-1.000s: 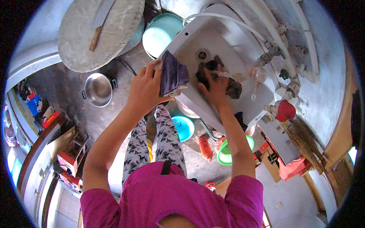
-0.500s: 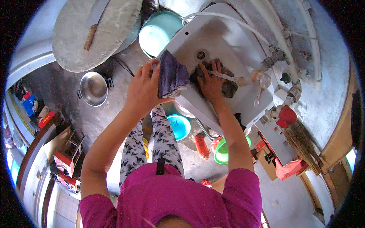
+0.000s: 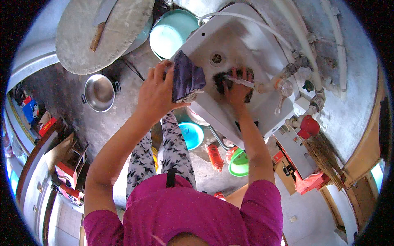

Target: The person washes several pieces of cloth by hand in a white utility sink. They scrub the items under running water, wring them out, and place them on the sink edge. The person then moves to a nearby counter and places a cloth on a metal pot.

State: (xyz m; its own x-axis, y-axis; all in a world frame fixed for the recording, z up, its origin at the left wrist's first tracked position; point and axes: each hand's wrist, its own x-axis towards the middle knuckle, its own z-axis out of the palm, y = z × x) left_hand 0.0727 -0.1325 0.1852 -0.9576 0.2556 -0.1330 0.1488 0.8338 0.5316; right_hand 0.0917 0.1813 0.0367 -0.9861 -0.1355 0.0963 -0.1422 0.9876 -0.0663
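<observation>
Hand, left (image 3: 157, 88): is gripping folded dark-purple cloth (image 3: 188, 78) beside pale rectangular sink (image 3: 234, 45), seemingly keeping it outside.
Hand, right (image 3: 237, 91): is pressing, fingers spread, on crumpled black cloth (image 3: 220, 81) inside.
Tap, clear-knobbed (image 3: 284, 87): is jutting nearby, probably so water reaches it.

Matt, creased cloth (image 3: 188, 78) in left hand (image 3: 158, 89); smooth sink (image 3: 242, 45) around right hand (image 3: 237, 91); shiny metal pot (image 3: 99, 92) left of both.

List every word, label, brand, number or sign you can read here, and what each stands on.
None can be read.
Red box at far left: pale marks, too small and blurred.
Red bottle: marks too blurred.
Purple-grey cloth at the left hand: no lettering shows.
</observation>
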